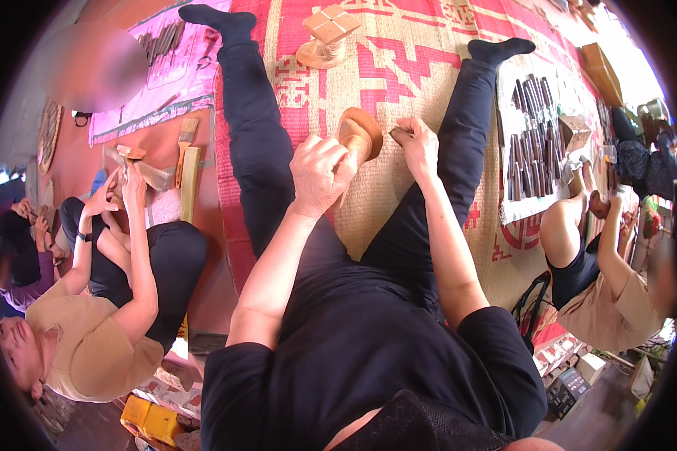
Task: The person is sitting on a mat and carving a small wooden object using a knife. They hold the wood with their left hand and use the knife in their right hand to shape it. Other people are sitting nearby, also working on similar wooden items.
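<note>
Between the spread legs, I see the left hand curled firmly round a round-ended wooden piece; the right hand pinches a small dark scrap just beside it. I'd keep that grip steady, the strokes light.

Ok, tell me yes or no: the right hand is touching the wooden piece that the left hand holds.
No, woven mat shows between the right hand and the wooden piece in the left hand.

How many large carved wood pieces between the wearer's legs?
2: the near piece is in the left hand; the far piece stands ahead on the mat.
</note>
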Demonstrator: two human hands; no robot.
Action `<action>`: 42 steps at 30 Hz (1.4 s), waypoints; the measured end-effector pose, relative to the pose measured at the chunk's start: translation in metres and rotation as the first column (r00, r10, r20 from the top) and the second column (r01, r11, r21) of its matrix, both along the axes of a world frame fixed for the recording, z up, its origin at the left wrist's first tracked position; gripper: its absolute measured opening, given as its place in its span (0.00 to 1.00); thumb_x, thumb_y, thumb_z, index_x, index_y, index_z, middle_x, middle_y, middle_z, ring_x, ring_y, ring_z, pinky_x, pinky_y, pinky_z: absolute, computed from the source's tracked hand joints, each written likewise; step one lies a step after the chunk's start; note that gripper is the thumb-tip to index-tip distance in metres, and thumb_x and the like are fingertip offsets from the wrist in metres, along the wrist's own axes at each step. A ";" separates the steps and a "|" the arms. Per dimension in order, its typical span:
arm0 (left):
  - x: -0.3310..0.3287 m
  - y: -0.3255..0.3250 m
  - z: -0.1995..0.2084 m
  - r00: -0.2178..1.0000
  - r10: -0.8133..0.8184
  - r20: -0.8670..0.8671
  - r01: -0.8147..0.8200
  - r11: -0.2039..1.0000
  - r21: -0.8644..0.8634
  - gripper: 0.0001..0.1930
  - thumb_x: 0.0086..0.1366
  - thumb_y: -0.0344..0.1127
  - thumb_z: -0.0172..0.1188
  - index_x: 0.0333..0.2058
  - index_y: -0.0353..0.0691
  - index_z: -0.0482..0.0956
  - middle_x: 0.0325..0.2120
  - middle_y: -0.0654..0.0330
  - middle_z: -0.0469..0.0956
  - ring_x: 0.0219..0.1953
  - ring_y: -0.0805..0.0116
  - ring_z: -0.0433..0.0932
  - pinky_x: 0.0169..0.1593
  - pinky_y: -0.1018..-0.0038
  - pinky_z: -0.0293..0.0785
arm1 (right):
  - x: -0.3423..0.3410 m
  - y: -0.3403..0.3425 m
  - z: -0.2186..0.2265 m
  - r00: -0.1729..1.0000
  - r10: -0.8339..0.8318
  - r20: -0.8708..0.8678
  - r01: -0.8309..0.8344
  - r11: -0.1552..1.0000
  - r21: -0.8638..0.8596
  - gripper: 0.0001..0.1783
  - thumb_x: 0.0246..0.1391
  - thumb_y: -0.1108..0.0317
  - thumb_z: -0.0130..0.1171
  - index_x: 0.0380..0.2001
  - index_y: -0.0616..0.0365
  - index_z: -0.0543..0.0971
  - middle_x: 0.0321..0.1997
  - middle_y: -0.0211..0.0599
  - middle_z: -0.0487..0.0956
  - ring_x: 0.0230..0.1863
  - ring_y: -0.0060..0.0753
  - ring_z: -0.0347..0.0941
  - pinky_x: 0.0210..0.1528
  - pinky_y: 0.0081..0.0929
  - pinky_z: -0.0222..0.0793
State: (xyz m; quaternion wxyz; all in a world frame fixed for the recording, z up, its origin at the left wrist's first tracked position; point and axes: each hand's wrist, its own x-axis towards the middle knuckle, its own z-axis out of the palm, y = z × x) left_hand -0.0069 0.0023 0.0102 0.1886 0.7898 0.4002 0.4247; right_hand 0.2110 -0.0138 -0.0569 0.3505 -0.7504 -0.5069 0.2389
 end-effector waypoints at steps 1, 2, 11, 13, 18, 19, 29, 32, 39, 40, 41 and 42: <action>0.001 0.000 0.000 1.000 -0.003 0.002 0.003 1.000 -0.003 0.09 0.56 0.32 0.61 0.19 0.39 0.76 0.18 0.60 0.72 0.24 0.60 0.69 0.31 0.66 0.67 | -0.003 0.002 0.001 0.998 -0.007 -0.061 0.008 1.000 0.017 0.12 0.48 0.66 0.66 0.36 0.59 0.80 0.38 0.42 0.82 0.37 0.43 0.79 0.42 0.34 0.71; 0.001 0.000 0.000 1.000 -0.009 -0.001 0.009 1.000 -0.009 0.09 0.56 0.32 0.60 0.19 0.39 0.76 0.18 0.60 0.72 0.24 0.60 0.69 0.31 0.66 0.67 | -0.008 0.005 0.001 0.992 -0.012 -0.125 0.016 0.999 0.035 0.12 0.48 0.67 0.66 0.36 0.59 0.80 0.37 0.41 0.82 0.37 0.43 0.79 0.42 0.34 0.71; 0.008 -0.004 0.005 0.999 -0.022 -0.043 0.023 1.000 0.016 0.08 0.54 0.32 0.61 0.18 0.40 0.75 0.18 0.62 0.72 0.23 0.61 0.69 0.30 0.67 0.67 | -0.039 0.023 -0.016 0.996 0.085 0.040 -0.091 0.980 0.174 0.11 0.48 0.70 0.63 0.37 0.54 0.76 0.32 0.34 0.77 0.35 0.42 0.76 0.39 0.36 0.71; 0.011 -0.008 0.006 0.996 -0.055 -0.066 0.058 0.998 0.039 0.08 0.54 0.32 0.62 0.18 0.40 0.75 0.18 0.62 0.71 0.23 0.61 0.69 0.30 0.67 0.68 | -0.042 0.037 -0.014 0.987 0.142 0.076 -0.154 0.970 0.189 0.09 0.49 0.69 0.62 0.35 0.54 0.75 0.34 0.37 0.77 0.37 0.46 0.76 0.40 0.39 0.71; 0.011 -0.006 0.004 0.999 -0.005 -0.049 0.007 0.999 0.035 0.08 0.54 0.31 0.61 0.18 0.40 0.75 0.18 0.62 0.72 0.23 0.61 0.69 0.31 0.67 0.68 | -0.044 0.053 -0.015 0.958 0.238 0.162 -0.268 0.943 0.196 0.08 0.49 0.68 0.60 0.33 0.55 0.75 0.38 0.38 0.77 0.39 0.49 0.76 0.42 0.41 0.71; 0.010 -0.006 0.003 0.999 -0.007 -0.039 0.009 0.999 0.034 0.08 0.54 0.31 0.61 0.18 0.40 0.75 0.18 0.62 0.72 0.23 0.61 0.69 0.31 0.67 0.68 | -0.044 0.053 -0.016 0.955 0.239 0.177 -0.275 0.934 0.226 0.08 0.49 0.68 0.61 0.33 0.55 0.75 0.37 0.38 0.77 0.39 0.48 0.76 0.42 0.41 0.71; 0.003 -0.004 0.000 1.000 -0.006 -0.020 0.006 1.000 0.001 0.08 0.53 0.31 0.64 0.18 0.41 0.76 0.18 0.63 0.73 0.24 0.63 0.71 0.31 0.69 0.68 | -0.037 0.026 -0.002 0.987 0.159 0.033 -0.162 0.981 0.104 0.09 0.49 0.67 0.61 0.34 0.56 0.75 0.37 0.36 0.78 0.39 0.45 0.77 0.41 0.39 0.71; 0.005 -0.008 0.002 0.998 -0.034 -0.047 0.035 0.999 0.011 0.07 0.53 0.30 0.62 0.18 0.39 0.76 0.18 0.62 0.73 0.24 0.62 0.71 0.32 0.68 0.69 | -0.050 0.050 -0.008 0.976 0.198 0.093 -0.211 0.962 0.170 0.08 0.49 0.67 0.61 0.32 0.56 0.75 0.37 0.38 0.78 0.41 0.47 0.76 0.43 0.40 0.71; -0.003 0.001 0.000 1.000 0.005 -0.030 -0.006 1.000 -0.022 0.07 0.55 0.30 0.61 0.19 0.39 0.76 0.18 0.61 0.73 0.24 0.61 0.70 0.32 0.68 0.68 | -0.041 0.042 0.005 0.973 0.208 0.097 -0.216 0.974 0.070 0.09 0.48 0.67 0.62 0.31 0.56 0.75 0.35 0.37 0.77 0.38 0.46 0.76 0.41 0.39 0.71; -0.006 0.002 -0.002 0.999 0.026 -0.030 -0.028 0.998 -0.049 0.07 0.55 0.30 0.61 0.19 0.39 0.76 0.18 0.61 0.73 0.24 0.61 0.70 0.31 0.68 0.68 | -0.034 0.029 0.001 0.976 0.212 0.054 -0.217 0.969 0.122 0.08 0.48 0.66 0.62 0.31 0.54 0.75 0.34 0.35 0.77 0.36 0.43 0.77 0.40 0.38 0.72; -0.005 0.002 -0.002 1.000 0.006 -0.018 -0.007 0.999 -0.051 0.07 0.55 0.30 0.61 0.19 0.38 0.76 0.18 0.61 0.73 0.24 0.61 0.70 0.31 0.68 0.68 | -0.029 0.019 0.000 0.978 0.206 0.044 -0.210 0.971 0.111 0.08 0.48 0.66 0.62 0.31 0.54 0.76 0.34 0.35 0.77 0.36 0.43 0.77 0.40 0.37 0.72; -0.004 0.001 -0.001 1.000 -0.013 -0.006 0.013 0.999 -0.053 0.07 0.55 0.30 0.61 0.19 0.38 0.76 0.18 0.61 0.73 0.24 0.60 0.70 0.31 0.68 0.68 | -0.024 0.011 0.000 0.979 0.200 0.034 -0.203 0.974 0.101 0.08 0.48 0.66 0.63 0.31 0.54 0.76 0.33 0.35 0.77 0.36 0.43 0.77 0.40 0.37 0.72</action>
